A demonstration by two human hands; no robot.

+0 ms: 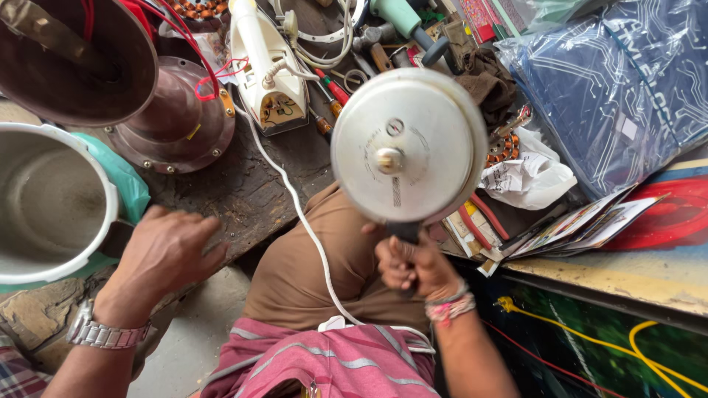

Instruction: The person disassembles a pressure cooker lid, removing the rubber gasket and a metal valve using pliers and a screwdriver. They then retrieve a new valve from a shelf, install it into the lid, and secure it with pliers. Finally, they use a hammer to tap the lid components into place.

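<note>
My right hand [413, 265] grips the dark handle of a round silver pressure cooker lid [402, 144] and holds it up over my lap, top side toward me with its centre knob showing. My left hand [166, 250] rests with spread fingers on the edge of the dark wooden workbench [243, 188], right beside the rim of a large metal pot [51, 203] at the left. A metal watch sits on my left wrist and thread bands on my right.
On the bench lie a white clothes iron [269, 70] with its white cord [302, 214] trailing to my lap, two brown metal housings [177, 118], screwdrivers and tools. Blue plastic-wrapped packages [619, 81] and papers lie at right, a yellow cable [590, 332] below.
</note>
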